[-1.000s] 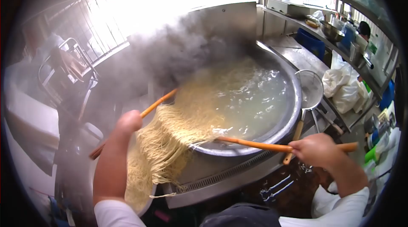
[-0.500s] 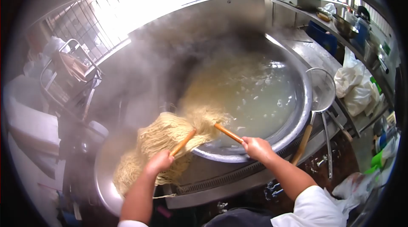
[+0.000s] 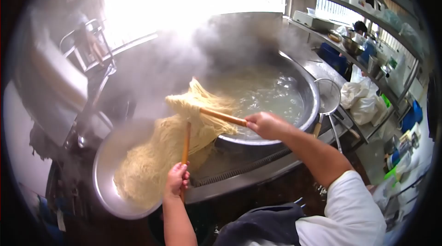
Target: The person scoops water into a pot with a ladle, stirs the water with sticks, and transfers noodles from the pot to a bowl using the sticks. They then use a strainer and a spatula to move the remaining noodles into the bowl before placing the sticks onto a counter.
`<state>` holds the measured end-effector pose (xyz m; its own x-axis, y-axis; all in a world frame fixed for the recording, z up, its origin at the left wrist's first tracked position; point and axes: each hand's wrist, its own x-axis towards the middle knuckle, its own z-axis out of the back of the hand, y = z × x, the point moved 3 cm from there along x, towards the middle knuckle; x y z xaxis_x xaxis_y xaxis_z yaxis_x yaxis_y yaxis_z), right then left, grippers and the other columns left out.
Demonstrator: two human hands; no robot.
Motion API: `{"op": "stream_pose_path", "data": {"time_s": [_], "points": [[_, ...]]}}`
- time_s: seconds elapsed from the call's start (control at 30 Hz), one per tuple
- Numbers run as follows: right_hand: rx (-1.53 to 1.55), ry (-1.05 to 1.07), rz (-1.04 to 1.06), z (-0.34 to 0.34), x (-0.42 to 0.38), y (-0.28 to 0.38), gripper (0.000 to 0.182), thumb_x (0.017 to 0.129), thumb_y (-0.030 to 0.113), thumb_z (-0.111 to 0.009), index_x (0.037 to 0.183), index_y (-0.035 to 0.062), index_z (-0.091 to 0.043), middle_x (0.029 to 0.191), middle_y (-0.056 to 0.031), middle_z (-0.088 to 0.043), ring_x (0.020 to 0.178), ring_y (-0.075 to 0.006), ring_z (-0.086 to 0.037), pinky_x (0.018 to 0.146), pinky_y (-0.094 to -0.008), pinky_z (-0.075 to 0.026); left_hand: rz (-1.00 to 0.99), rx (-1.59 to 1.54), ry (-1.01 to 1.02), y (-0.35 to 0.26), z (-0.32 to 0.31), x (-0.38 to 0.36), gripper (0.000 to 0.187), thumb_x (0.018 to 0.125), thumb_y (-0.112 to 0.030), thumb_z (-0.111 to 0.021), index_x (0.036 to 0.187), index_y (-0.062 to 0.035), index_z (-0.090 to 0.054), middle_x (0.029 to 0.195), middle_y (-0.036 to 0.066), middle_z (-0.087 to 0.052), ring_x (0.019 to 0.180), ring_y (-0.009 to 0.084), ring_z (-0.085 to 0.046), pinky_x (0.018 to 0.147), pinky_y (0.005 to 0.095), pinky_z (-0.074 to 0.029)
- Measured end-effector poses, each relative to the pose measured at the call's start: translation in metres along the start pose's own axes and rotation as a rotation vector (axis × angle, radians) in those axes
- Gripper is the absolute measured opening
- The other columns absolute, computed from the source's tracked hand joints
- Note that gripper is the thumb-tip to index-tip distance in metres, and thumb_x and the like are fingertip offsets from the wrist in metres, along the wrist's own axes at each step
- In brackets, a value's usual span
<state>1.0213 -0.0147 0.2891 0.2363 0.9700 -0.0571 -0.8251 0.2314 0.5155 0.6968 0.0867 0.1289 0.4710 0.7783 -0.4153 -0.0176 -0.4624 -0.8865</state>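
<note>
My left hand (image 3: 176, 180) is closed around a wooden stick (image 3: 186, 142) that points up and away from me. In my right hand (image 3: 265, 125) a second wooden stick (image 3: 223, 116) runs leftward into pale yellow noodles (image 3: 195, 101). The noodles drape over this stick's far end. They hang in a thick mass from the pot side down to the left, where the heap (image 3: 147, 165) lies in a wide metal basin (image 3: 100, 184). Behind my right hand is a big round metal pot (image 3: 315, 101) of steaming, cloudy water (image 3: 271, 94). The left stick's tip touches the hanging noodles.
A wire strainer (image 3: 328, 95) rests at the pot's right side. Shelves (image 3: 391, 20) with bowls and tubs stand at the right, above white plastic bags (image 3: 361, 98). A metal-framed stand (image 3: 90, 46) is at the far left. Steam blurs the back.
The right stick has swung left and up, carrying noodles away from the water toward the basin. My left hand has dropped lower, its stick now nearly upright. The view has shifted.
</note>
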Motion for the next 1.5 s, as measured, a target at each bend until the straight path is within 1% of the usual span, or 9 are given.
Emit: {"op": "stream_pose_path", "data": {"time_s": [0.37,0.5,0.57,0.77,0.9,1.03,1.2,1.37,1.5], "points": [[-0.171,0.150,0.321,-0.024,0.016,0.258,0.033,0.088,0.033,-0.057,0.113,0.0122,-0.065,0.098,-0.0126,-0.068,0.087,-0.0245,-0.065,0.077,-0.0380,-0.050,-0.218,-0.163,-0.322,-0.007,0.181,-0.180,0.025,0.096,-0.027,-0.052,0.115,-0.0121,-0.054,0.061,-0.001,-0.045,0.040,0.0064,-0.039,0.034,0.0215,-0.033],[-0.466,0.243,0.459,-0.110,0.038,0.297,0.030,0.088,0.031,-0.053,0.108,0.0149,-0.067,0.101,-0.0114,-0.068,0.088,-0.0284,-0.064,0.078,-0.0407,-0.050,0.093,0.291,-0.624,0.018,0.253,-0.236,0.017,0.094,-0.024,-0.050,0.102,-0.0101,-0.055,0.059,0.000,-0.045,0.040,0.0083,-0.039,0.035,0.0259,-0.034],[-0.569,0.266,0.443,-0.111,0.021,0.313,0.027,0.088,0.029,-0.053,0.103,0.0137,-0.069,0.099,-0.0105,-0.068,0.087,-0.0290,-0.064,0.078,-0.0419,-0.050,0.327,0.662,-0.566,0.014,0.287,-0.279,0.010,0.091,-0.018,-0.051,0.094,-0.0093,-0.054,0.057,0.000,-0.045,0.040,0.0105,-0.041,0.036,0.0281,-0.035],[-0.642,0.467,0.432,-0.030,-0.003,0.263,0.036,0.088,0.038,-0.055,0.106,0.0101,-0.069,0.083,-0.0118,-0.068,0.074,-0.0238,-0.065,0.066,-0.0375,-0.051,0.422,0.986,-0.655,-0.034,0.313,-0.429,0.018,0.077,-0.008,-0.064,0.094,-0.0026,-0.064,0.058,0.004,-0.055,0.046,0.0135,-0.054,0.041,0.0310,-0.043],[-0.356,0.490,0.089,0.051,-0.032,0.177,0.039,0.090,0.040,-0.059,0.117,0.0130,-0.065,0.070,-0.0036,-0.063,0.054,-0.0104,-0.056,0.049,-0.0248,-0.046,0.345,1.031,-0.879,-0.076,0.282,-0.459,0.021,0.076,-0.004,-0.062,0.096,0.0001,-0.064,0.058,0.005,-0.056,0.047,0.0140,-0.057,0.041,0.0307,-0.044],[-0.208,0.366,-0.147,0.103,-0.068,0.065,0.036,0.092,0.035,-0.056,0.118,0.0109,-0.064,0.067,-0.0026,-0.063,0.051,-0.0098,-0.056,0.047,-0.0253,-0.047,0.145,0.890,-0.892,-0.130,0.239,-0.402,0.022,0.083,-0.011,-0.055,0.100,-0.0005,-0.062,0.057,0.004,-0.053,0.043,0.0138,-0.051,0.036,0.0288,-0.039],[-0.172,0.199,-0.390,0.156,-0.140,-0.009,0.033,0.090,0.032,-0.060,0.115,0.0113,-0.066,0.068,-0.0035,-0.064,0.054,-0.0106,-0.058,0.052,-0.0263,-0.049,-0.226,1.190,-0.561,-0.200,0.149,-0.243,0.028,0.086,-0.017,-0.056,0.108,0.0000,-0.061,0.071,0.008,-0.059,0.058,0.0147,-0.057,0.057,0.0302,-0.046],[-0.348,0.166,-0.453,0.164,-0.158,-0.047,0.028,0.088,0.033,-0.058,0.109,0.0177,-0.069,0.082,-0.0085,-0.069,0.076,-0.0212,-0.066,0.075,-0.0364,-0.051,-0.156,1.491,-0.302,-0.234,0.031,-0.050,0.032,0.088,-0.029,-0.057,0.110,-0.0052,-0.064,0.099,0.019,-0.066,0.093,0.0281,-0.064,0.082,0.0372,-0.048],[-0.450,0.244,-0.352,0.105,-0.102,-0.092,0.028,0.089,0.035,-0.052,0.106,0.0193,-0.069,0.091,-0.0093,-0.069,0.086,-0.0271,-0.066,0.078,-0.0388,-0.051,-0.008,1.881,-0.405,-0.232,-0.046,0.064,0.029,0.089,-0.022,-0.053,0.111,-0.0087,-0.066,0.109,0.015,-0.066,0.100,0.0268,-0.064,0.084,0.0382,-0.050]]}}
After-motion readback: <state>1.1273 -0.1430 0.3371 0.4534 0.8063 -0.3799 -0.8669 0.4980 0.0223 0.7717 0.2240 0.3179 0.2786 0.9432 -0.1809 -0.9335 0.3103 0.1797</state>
